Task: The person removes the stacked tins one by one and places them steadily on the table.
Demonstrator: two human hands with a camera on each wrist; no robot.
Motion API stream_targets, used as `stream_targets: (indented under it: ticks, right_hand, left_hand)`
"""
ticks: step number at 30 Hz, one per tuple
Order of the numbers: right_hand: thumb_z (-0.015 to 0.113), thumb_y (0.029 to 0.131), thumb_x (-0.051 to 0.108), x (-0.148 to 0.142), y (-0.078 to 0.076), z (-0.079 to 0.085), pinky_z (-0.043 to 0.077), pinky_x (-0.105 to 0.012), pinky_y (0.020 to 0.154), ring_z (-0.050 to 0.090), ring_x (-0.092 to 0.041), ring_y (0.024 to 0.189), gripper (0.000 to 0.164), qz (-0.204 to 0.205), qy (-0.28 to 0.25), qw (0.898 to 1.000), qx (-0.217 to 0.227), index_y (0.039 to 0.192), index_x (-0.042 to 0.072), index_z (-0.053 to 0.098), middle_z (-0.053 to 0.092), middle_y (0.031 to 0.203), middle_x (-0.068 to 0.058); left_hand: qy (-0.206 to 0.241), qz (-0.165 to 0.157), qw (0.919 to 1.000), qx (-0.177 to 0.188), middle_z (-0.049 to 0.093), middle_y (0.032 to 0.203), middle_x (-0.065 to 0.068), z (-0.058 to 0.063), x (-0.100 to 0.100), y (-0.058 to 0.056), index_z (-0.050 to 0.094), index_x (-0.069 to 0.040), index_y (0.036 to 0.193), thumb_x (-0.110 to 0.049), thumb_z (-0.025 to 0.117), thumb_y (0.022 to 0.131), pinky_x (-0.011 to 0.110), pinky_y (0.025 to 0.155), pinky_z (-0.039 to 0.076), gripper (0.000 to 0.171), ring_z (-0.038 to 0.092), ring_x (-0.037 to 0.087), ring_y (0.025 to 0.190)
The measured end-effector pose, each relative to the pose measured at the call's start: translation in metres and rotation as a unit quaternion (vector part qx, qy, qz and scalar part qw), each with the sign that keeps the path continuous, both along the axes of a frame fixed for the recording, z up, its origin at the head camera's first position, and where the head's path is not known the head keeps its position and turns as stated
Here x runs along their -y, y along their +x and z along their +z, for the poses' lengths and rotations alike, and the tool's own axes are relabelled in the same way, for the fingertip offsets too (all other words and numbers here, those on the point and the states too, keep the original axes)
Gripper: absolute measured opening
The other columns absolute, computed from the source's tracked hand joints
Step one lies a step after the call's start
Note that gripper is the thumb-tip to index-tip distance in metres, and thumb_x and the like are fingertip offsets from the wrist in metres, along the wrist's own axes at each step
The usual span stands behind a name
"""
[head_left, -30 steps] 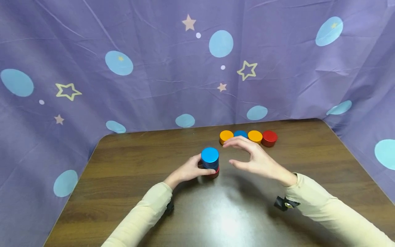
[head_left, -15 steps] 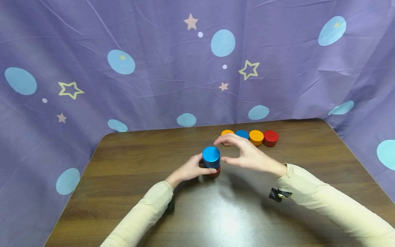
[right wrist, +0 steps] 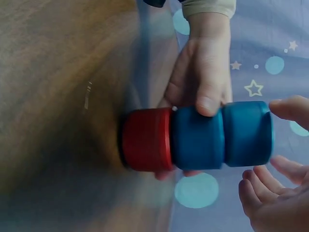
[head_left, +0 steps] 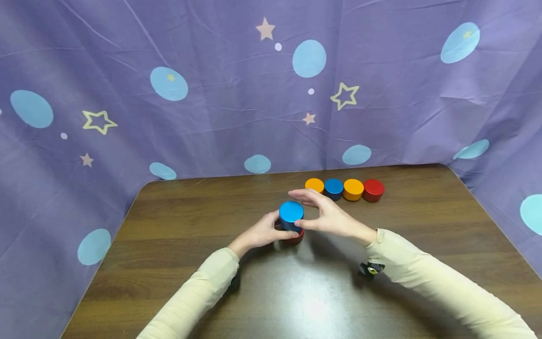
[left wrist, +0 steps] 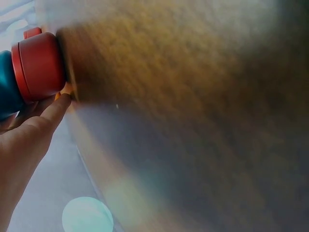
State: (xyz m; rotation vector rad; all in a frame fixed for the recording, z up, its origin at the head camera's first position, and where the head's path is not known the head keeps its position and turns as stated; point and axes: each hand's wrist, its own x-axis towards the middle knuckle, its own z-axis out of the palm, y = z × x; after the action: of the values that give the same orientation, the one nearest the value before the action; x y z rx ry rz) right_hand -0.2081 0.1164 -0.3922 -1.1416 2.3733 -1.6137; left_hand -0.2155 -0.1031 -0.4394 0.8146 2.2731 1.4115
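A stack of three short round tins stands on the table: a red tin [right wrist: 147,140] at the bottom, a blue tin [right wrist: 198,145] in the middle and another blue tin [head_left: 291,213] on top. My left hand [head_left: 261,231] grips the stack from the left, its thumb across the middle blue tin and its fingers behind. Around the top tin's right side my right hand [head_left: 328,217] is spread, thumb in front and fingers at the back. In the right wrist view its fingertips [right wrist: 282,107] are right at the top tin's edge. The red tin [left wrist: 41,67] also shows in the left wrist view.
Behind the hands, a row of tins lines the back of the wooden table [head_left: 190,207]: an orange tin [head_left: 314,184], a blue tin [head_left: 333,188], another orange tin [head_left: 353,189] and a red tin [head_left: 373,189]. A purple patterned curtain [head_left: 211,117] hangs beyond the table's back edge.
My right hand has moved left and closer, from beside the stack to around the top blue tin. My left hand keeps its grip in place. The view has shifted slightly.
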Motion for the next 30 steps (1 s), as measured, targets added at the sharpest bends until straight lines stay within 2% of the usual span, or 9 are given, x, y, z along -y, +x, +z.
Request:
stream_targets:
  ticks: [4, 9, 17, 30]
  right_hand:
    - [0.076, 0.08, 0.002, 0.002, 0.0, -0.01, 0.036, -0.04, 0.106, 0.048, -0.03, 0.127, 0.067, -0.004, -0.009, 0.999, 0.03, 0.139, -0.001, 0.044, 0.048, 0.14, -0.013]
    - [0.077, 0.081, 0.003, 0.004, 0.002, -0.016, 0.035, -0.039, 0.107, 0.048, -0.026, 0.126, 0.065, -0.011, -0.019, 0.999, 0.039, 0.138, 0.0, 0.046, 0.05, 0.138, -0.012]
    - [0.077, 0.082, 0.008, 0.005, 0.005, -0.014, 0.039, -0.04, 0.104, 0.053, -0.023, 0.12, 0.057, -0.023, -0.012, 0.999, 0.041, 0.133, 0.004, 0.053, 0.056, 0.131, -0.009]
    - [0.077, 0.081, 0.007, 0.002, 0.01, -0.01, 0.04, -0.04, 0.102, 0.054, -0.024, 0.119, 0.056, -0.038, -0.011, 0.999, 0.037, 0.132, 0.003, 0.054, 0.056, 0.13, -0.01]
  left_hand:
    - [0.0, -0.002, 1.0, -0.001, 0.056, 0.131, 0.01, 0.0, -0.001, 0.0, 0.048, -0.003, 0.136, -0.012, 0.074, 0.087, 0.038, 0.102, 0.04, 0.057, 0.053, 0.023, 0.119]
    - [0.0, -0.004, 1.0, 0.001, 0.056, 0.131, 0.009, -0.001, -0.003, 0.0, 0.048, -0.003, 0.136, -0.011, 0.074, 0.086, 0.036, 0.102, 0.04, 0.057, 0.052, 0.022, 0.12]
    - [0.006, -0.006, 0.9999, 0.006, 0.055, 0.132, 0.01, -0.001, -0.001, 0.0, 0.046, -0.003, 0.138, -0.011, 0.073, 0.087, 0.037, 0.101, 0.041, 0.058, 0.052, 0.023, 0.119]
    - [0.006, -0.009, 0.9998, 0.017, 0.052, 0.136, 0.012, -0.001, 0.0, 0.0, 0.042, -0.004, 0.142, -0.011, 0.071, 0.089, 0.036, 0.1, 0.043, 0.061, 0.052, 0.024, 0.12]
